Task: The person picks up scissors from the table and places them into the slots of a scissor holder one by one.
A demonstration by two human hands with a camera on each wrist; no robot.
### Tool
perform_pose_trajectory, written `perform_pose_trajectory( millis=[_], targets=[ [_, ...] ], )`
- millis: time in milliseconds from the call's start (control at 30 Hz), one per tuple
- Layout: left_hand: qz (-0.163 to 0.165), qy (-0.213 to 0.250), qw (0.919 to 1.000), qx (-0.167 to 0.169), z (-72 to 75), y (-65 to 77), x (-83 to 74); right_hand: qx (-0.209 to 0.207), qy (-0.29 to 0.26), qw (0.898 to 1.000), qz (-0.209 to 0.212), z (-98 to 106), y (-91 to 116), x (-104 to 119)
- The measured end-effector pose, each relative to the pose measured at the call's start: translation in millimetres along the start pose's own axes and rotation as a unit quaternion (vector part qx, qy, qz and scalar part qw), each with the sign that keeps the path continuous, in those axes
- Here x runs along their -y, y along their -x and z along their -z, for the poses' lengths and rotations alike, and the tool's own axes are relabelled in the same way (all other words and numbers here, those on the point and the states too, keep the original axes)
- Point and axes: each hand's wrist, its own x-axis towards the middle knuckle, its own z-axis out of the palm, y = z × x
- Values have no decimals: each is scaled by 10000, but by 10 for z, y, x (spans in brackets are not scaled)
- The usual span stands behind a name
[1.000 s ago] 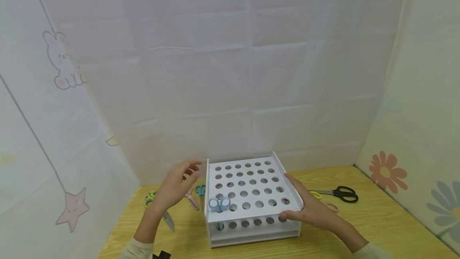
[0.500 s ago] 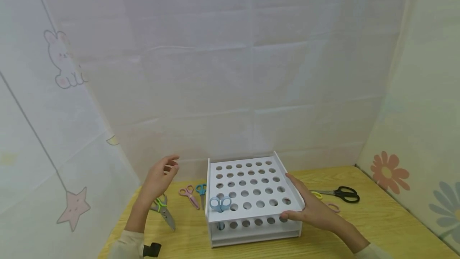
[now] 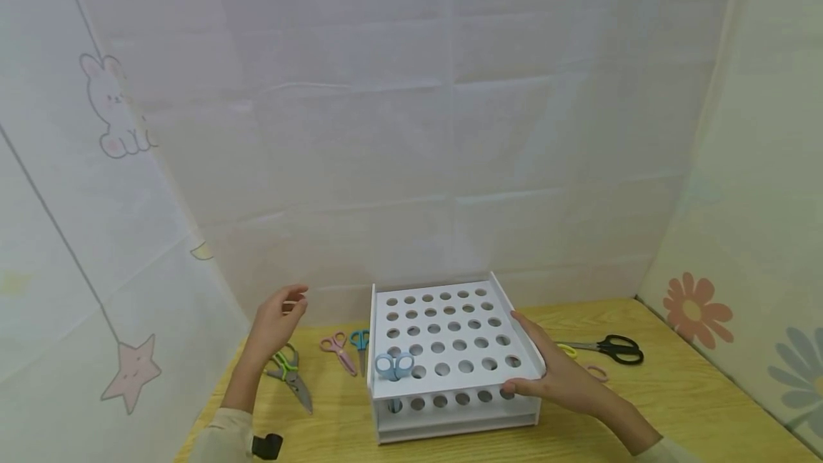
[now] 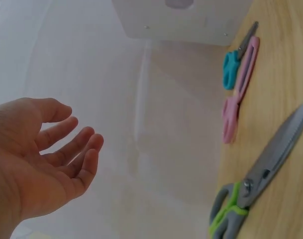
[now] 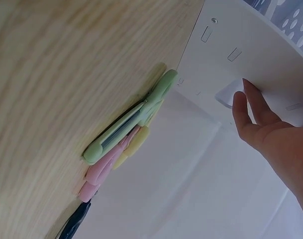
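Note:
My left hand [image 3: 273, 324] is raised above the table's left side with loosely bent fingers and holds nothing. Below it lie scissors [image 3: 298, 388] with green-and-grey handles and broad blades. Thumb at the front corner, my right hand [image 3: 566, 377] grips the right side of a white two-tier rack [image 3: 427, 358] full of round holes. In the right wrist view, its fingertips meet the side panel [image 5: 201, 64] by a cut-out. Light-blue scissors [image 3: 394, 371] stand handles up in a front-left hole, their blades reaching down through the upper tier.
Pink scissors [image 3: 345, 358] and blue scissors [image 3: 360, 339] lie left of the rack. At its right are black-handled scissors [image 3: 607, 344], yellow ones [image 3: 569, 350] and pink ones [image 3: 599, 373]. Light-green scissors [image 5: 119, 130] show in the right wrist view. Hanging sheets enclose the table.
My left hand has moved left, away from the rack, uncovering the pink scissors and more of the green-and-grey ones. My right hand has stayed on the rack.

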Motion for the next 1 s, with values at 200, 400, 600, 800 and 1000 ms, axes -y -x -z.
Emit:
perform_pose_trajectory(
  millis=[200,400,600,800,1000],
  targets=[
    [142,-89,9998,144,-20,1,234,19,18,10000,64,4,-13,1],
    [450,-378,9977,338,-35,36,477,2,91,10000,32,-3,-12,-11],
    [1227,-821,9865,708,-41,92,705,-25,69,10000,-5,-13,-6,-14],
    [2009,-1344,9645,1062,-28,151,896,-35,131,9999,50,-19,-13,-28],
    [2311,-1653,9551,843,-52,242,972,-30,115,9999,-14,-25,-8,-35]
  ],
)
